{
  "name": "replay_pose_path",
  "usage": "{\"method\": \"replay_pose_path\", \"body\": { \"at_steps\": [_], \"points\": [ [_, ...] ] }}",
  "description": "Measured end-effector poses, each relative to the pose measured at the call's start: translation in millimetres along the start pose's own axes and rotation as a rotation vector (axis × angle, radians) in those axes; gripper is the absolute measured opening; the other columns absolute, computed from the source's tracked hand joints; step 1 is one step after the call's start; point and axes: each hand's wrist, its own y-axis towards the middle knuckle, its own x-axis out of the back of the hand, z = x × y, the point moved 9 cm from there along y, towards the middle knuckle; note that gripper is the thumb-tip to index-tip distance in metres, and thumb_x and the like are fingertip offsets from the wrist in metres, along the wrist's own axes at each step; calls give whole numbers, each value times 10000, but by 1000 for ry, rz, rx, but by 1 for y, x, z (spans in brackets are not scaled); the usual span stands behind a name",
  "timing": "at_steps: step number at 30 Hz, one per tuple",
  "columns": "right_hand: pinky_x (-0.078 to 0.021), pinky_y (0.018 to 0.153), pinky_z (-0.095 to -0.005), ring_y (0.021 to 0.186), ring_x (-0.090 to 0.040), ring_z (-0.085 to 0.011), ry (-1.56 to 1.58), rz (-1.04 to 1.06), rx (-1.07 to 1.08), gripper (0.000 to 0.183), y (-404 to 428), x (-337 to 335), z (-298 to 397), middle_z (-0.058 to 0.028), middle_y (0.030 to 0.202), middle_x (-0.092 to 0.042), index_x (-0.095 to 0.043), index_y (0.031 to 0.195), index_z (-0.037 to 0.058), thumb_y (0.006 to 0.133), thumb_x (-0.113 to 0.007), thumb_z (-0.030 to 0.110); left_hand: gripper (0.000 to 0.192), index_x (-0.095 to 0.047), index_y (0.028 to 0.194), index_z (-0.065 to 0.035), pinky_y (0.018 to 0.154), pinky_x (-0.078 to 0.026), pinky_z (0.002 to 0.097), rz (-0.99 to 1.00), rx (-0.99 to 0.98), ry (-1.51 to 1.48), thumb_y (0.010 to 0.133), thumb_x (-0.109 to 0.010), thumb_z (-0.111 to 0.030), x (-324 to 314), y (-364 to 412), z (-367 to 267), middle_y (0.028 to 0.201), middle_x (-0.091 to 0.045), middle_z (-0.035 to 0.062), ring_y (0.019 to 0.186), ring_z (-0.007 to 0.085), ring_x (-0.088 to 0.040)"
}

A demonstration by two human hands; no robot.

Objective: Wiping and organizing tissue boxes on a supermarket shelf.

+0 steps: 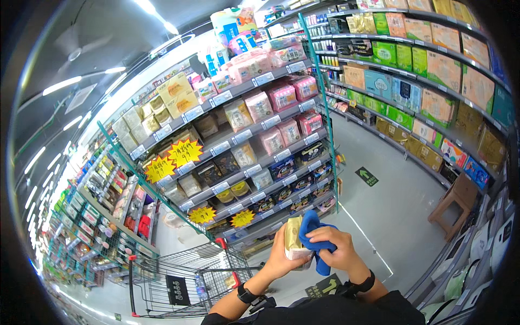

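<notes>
My left hand [277,255] grips a small stack of soft packs [293,235], a gold one over a pale one, in front of my body. In my right hand [338,246] is a bunched blue cloth [310,227]. The cloth lies against the right side of the packs and hides part of them. Dark straps circle both wrists. Ahead stands a shelf unit [243,152] with grey shelves and green posts, filled with wrapped packs in pink, gold, black and white.
A wire shopping cart [191,268] with red corners stands at lower left, a water bottle [201,286] inside. A brown plastic stool [455,205] is by the right-hand shelves [422,118] of tissue packs. Yellow starburst price signs [185,152] hang on the shelf unit. Arrow signs [366,176] mark the floor.
</notes>
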Motion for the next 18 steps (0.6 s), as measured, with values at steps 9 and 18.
{"method": "replay_pose_path", "body": {
  "at_steps": [9, 18],
  "points": [
    [-486, 774, -335, 851, -616, -253, -253, -68, -6, 289, -11, 12, -2, -83, 908, -642, -611, 827, 54, 575, -514, -50, 936, -285, 1286, -18, 931, -313, 404, 165, -160, 331, 521, -781, -231, -20, -10, -40, 1146, -424, 177, 1071, 338, -387],
    [-485, 768, -326, 877, -603, -230, 55, 238, 67, 277, -27, -14, 29, -56, 960, -633, -613, 855, 54, 601, -568, -45, 814, -383, 1202, -8, 861, -347, 412, 254, -174, 491, 506, -758, -204, -33, -23, -36, 1061, -456, 175, 980, 344, -417]
  ]
}}
